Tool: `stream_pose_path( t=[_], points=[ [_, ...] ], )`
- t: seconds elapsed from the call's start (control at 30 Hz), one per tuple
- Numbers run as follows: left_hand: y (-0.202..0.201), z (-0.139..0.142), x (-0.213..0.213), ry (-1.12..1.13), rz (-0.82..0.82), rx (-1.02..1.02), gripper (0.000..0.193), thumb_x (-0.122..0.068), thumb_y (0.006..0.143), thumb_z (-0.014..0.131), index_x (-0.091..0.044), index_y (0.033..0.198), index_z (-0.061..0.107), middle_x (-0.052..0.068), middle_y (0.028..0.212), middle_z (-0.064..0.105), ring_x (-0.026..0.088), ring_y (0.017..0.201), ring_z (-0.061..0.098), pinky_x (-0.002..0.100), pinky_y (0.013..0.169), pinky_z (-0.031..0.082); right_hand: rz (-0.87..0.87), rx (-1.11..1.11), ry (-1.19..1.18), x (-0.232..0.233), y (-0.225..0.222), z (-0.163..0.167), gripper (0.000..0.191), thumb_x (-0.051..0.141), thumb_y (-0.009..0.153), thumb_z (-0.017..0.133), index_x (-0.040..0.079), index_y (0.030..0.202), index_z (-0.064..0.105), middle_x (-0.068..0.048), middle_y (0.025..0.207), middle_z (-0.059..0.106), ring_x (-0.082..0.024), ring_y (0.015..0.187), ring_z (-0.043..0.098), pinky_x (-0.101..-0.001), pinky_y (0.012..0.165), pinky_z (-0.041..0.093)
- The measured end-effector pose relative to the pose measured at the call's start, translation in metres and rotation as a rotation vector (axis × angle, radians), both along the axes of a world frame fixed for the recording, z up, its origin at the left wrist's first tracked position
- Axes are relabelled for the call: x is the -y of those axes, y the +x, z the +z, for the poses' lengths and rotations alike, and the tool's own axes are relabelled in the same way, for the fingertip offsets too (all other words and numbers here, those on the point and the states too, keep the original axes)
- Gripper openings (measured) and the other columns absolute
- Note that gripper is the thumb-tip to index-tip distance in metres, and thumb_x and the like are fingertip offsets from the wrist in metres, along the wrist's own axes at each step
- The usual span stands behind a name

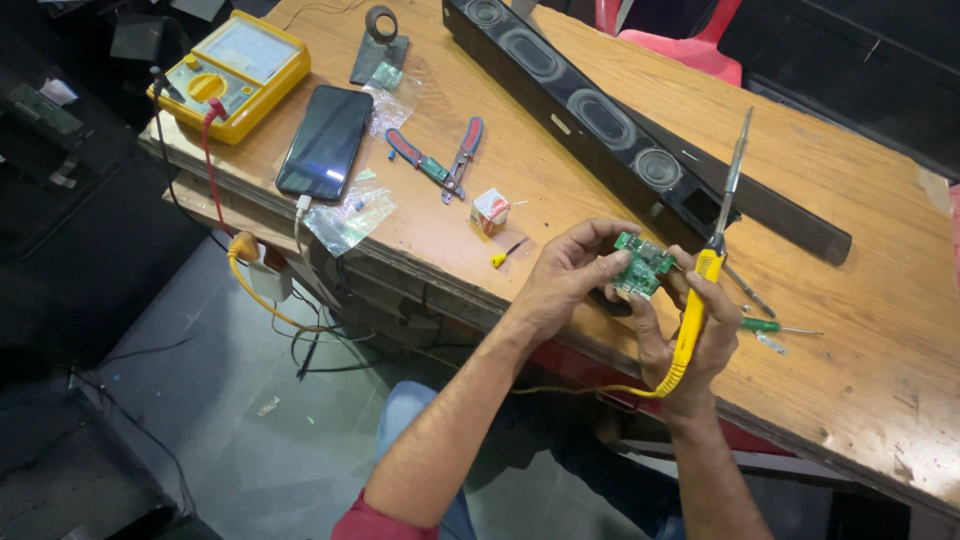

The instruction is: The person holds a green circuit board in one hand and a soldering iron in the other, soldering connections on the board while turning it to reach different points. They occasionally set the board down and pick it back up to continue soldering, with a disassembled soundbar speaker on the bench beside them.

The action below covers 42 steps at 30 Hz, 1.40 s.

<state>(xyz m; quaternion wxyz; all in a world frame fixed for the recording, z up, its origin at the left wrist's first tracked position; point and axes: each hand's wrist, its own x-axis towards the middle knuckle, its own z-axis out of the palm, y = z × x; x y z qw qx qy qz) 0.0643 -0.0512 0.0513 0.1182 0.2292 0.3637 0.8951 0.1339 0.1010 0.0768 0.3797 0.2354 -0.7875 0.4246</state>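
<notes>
Holding a small green circuit board (641,264) above the table (850,330) edge, my left hand (570,280) pinches it closed. My right hand (690,335) supports it while gripping a yellow soldering iron (700,300), tip up. Judgement: keep board steady, iron tip clear of fingers.

Bright even light on the wooden table (820,330), dim murky left edge, possibly slight wide-angle distortion
</notes>
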Motion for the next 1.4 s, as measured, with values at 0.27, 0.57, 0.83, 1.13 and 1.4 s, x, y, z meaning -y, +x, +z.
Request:
stream_pose_path(
  t=[0.27,0.57,0.83,1.13,1.4],
  points=[
    [-0.002,-0.005,-0.002,0.026,-0.048,0.051,0.034,-0.009,0.104,0.069,-0.001,0.136,0.061,0.005,0.117,0.068,0.006,0.093,0.064,0.018,0.072,0.053,0.034,0.013,-0.089,-0.003,-0.001,-0.009,0.052,0.010,0.101,0.074,0.008,0.141,0.040,-0.027,0.148,0.057,-0.030,0.128,0.066,-0.0395,0.109,0.060],
    [-0.001,-0.005,-0.002,0.029,-0.107,0.091,0.033,-0.011,0.102,0.070,-0.001,0.133,0.064,0.005,0.112,0.071,0.004,0.080,0.064,0.019,0.067,0.057,0.063,0.033,-0.123,-0.005,-0.001,-0.011,0.054,0.011,0.102,0.073,0.006,0.143,0.038,-0.028,0.150,0.055,-0.030,0.134,0.063,-0.0389,0.111,0.059],
    [-0.003,-0.003,-0.004,0.012,-0.088,0.156,0.028,-0.018,0.103,0.070,0.002,0.122,0.068,0.004,0.099,0.072,0.003,0.069,0.062,0.017,0.058,0.052,0.085,0.035,-0.147,-0.005,-0.002,-0.012,0.053,0.013,0.103,0.073,0.006,0.143,0.039,-0.026,0.145,0.055,-0.028,0.131,0.064,-0.0348,0.109,0.058],
    [-0.004,0.003,-0.005,-0.058,-0.062,0.190,0.029,-0.023,0.101,0.072,0.002,0.116,0.069,0.003,0.091,0.071,0.003,0.064,0.062,0.016,0.053,0.050,0.093,0.046,-0.120,-0.008,-0.002,-0.011,0.048,0.016,0.105,0.070,0.006,0.141,0.039,-0.026,0.149,0.057,-0.028,0.135,0.062,-0.0367,0.113,0.058],
    [-0.003,0.004,-0.004,-0.067,-0.075,0.196,0.029,-0.021,0.099,0.073,0.003,0.113,0.069,0.006,0.092,0.072,0.006,0.064,0.066,0.019,0.052,0.055,0.091,0.058,-0.112,-0.007,0.000,-0.010,0.046,0.019,0.106,0.069,0.005,0.139,0.039,-0.026,0.148,0.058,-0.027,0.134,0.063,-0.0373,0.112,0.058]
  ],
)
